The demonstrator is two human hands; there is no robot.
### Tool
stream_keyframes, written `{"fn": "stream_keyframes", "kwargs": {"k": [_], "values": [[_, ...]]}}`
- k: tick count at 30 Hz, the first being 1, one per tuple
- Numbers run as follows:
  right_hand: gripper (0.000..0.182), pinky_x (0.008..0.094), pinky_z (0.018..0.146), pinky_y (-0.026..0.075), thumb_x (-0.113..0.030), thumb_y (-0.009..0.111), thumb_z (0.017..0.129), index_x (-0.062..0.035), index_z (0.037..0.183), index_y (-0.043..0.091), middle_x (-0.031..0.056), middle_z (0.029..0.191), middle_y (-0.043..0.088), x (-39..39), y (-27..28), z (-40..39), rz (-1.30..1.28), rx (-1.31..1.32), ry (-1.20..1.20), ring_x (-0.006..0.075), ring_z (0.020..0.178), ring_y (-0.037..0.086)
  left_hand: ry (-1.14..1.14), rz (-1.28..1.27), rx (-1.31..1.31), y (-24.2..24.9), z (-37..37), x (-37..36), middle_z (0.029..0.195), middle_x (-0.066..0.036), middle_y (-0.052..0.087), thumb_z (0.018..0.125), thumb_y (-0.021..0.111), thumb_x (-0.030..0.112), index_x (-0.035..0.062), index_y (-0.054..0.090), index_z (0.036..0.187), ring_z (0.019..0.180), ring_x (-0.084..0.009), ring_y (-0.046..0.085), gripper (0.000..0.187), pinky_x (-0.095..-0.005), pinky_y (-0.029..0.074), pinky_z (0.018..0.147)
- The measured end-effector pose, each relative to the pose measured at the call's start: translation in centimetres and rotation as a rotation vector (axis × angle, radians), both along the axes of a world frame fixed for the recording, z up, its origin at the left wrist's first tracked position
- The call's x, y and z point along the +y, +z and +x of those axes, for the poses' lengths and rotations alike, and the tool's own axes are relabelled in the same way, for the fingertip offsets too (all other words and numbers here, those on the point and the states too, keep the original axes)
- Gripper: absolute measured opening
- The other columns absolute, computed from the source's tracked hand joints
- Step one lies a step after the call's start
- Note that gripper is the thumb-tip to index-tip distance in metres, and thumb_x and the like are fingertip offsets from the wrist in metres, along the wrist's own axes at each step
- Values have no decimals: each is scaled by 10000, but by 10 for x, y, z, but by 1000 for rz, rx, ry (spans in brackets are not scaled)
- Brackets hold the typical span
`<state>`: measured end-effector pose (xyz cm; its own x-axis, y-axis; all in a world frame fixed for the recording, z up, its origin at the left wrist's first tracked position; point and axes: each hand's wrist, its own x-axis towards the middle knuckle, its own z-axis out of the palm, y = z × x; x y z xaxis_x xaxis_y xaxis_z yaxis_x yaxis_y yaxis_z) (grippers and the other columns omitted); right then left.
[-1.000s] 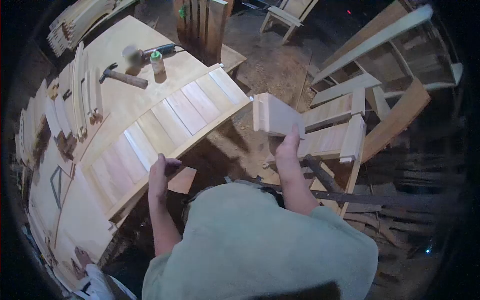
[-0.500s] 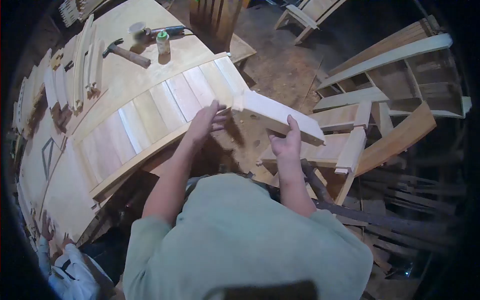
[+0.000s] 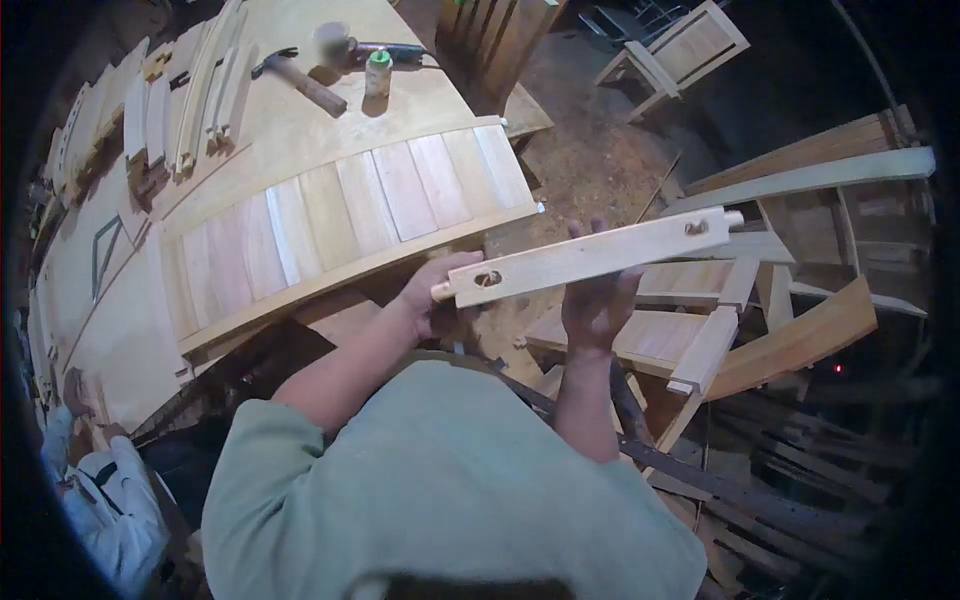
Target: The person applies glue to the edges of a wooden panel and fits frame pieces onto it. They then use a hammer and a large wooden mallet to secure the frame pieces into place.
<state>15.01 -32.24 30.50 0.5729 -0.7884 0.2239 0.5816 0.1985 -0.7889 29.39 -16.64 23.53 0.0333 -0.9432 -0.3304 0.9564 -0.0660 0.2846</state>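
A pale wooden rail [image 3: 600, 256] is held in the air in front of me, slanting up to the right. Its visible face has an oval mortise hole near each end, and short tenons stick out of both ends. My left hand [image 3: 438, 293] grips the left end. My right hand [image 3: 600, 310] holds the rail from below and behind, right of the middle; fingertips show above its upper edge. Just beyond the left hand, a slatted wooden panel [image 3: 350, 215] in a frame lies on the workbench.
On the workbench [image 3: 300, 30] are a hammer [image 3: 305, 85], a green-capped bottle [image 3: 377, 75], a power tool [image 3: 390, 52] and several wood strips [image 3: 210, 90]. Wooden frames [image 3: 680, 330] stand at the right, a chair [image 3: 690, 50] behind. Another person [image 3: 110, 490] is at lower left.
The rail has turned, bringing its mortised face into view, and swung across to slope up rightward. My left hand, earlier open beside its end, now grips it. The view has shifted.
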Motion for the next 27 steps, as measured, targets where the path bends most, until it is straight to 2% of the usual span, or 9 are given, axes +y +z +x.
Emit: {"fn": "stream_keyframes", "kwargs": {"k": [3,4,5,7,12,15,17,21,27], "values": [[567,473,988,486,-487,518,956,-102,1367,456,147,1232,582,-7,-4,11,10,-11,-17,342,1148,586,-10,97,-202,-1,-18,5,951,-92,702,970,512,451,63,628,1181,750,-197,682,457,-326,565,650],[567,473,988,486,-487,518,956,-102,1367,456,147,1232,582,-11,-6,16,12,-7,-19,342,1148,586,-130,133,-417,-10,-10,7,1049,-114,679,996,462,457,69,612,1215,894,-241,672,469,-343,551,791],[530,451,907,528,-470,513,954,-84,1315,483,140,1157,606,-15,-11,19,81,17,-3,323,1074,620,-135,136,-413,-12,-11,9,1049,-114,679,996,462,457,69,612,1215,894,-241,672,469,-343,551,791],[497,428,826,569,-454,508,952,-66,1264,510,133,1081,629,-19,-13,27,149,36,13,305,999,653,-192,161,-693,29,-9,16,1241,-162,591,1024,386,421,17,596,1215,1102,-287,589,494,-371,472,963],[533,414,687,565,-526,485,916,-36,1115,554,138,939,626,-5,0,46,306,179,121,263,802,652,-164,-139,-1213,61,0,10,1419,-242,413,1027,298,301,-43,502,1308,1302,-358,418,490,-393,333,1107],[615,399,722,549,-568,517,888,-18,1162,536,145,949,614,-15,-5,53,317,196,85,251,800,635,85,-18,-2076,87,-14,25,1476,-323,286,968,444,292,-94,583,1149,1362,-444,316,449,-506,226,1155],[548,389,697,544,-552,471,920,-51,1131,537,114,914,616,-34,-34,60,180,267,-26,238,807,631,-24,-318,-2399,124,-22,30,1529,-282,247,963,473,373,-79,660,910,1416,-396,280,492,-584,183,1149],[432,350,701,538,-473,442,975,-92,1154,536,74,862,616,-14,10,56,366,479,39,187,777,627,-187,-529,-2527,123,-30,-6,1581,-198,211,950,499,422,-13,661,745,1469,-374,178,508,-642,144,1139],[471,340,737,530,-474,399,1002,-59,1109,594,73,899,650,-30,-6,54,220,433,92,191,809,646,94,-450,-2664,170,24,-99,1592,-205,163,967,480,435,-44,688,915,1474,-395,133,525,-651,155,1134]]}}
